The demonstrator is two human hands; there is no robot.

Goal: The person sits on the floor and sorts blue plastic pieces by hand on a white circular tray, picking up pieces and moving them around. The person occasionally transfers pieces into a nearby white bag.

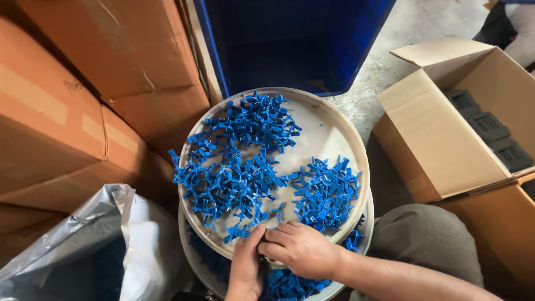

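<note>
We look down on a round pale tray (pixel 334 134) strewn with small blue plastic clips (pixel 239 167); our left hand (pixel 246 267) and right hand (pixel 301 248) meet at its near rim, fingers pinched together on something we cannot make out; a second tray (pixel 192 256) of clips sits beneath; brown cartons (pixel 100 83), a blue crate (pixel 290 39), an open box (pixel 440 145) and a silver bag (pixel 83 245) surround it.

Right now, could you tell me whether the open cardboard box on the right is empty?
No, the open cardboard box holds several dark grey moulded parts lying in a row inside it.
</note>
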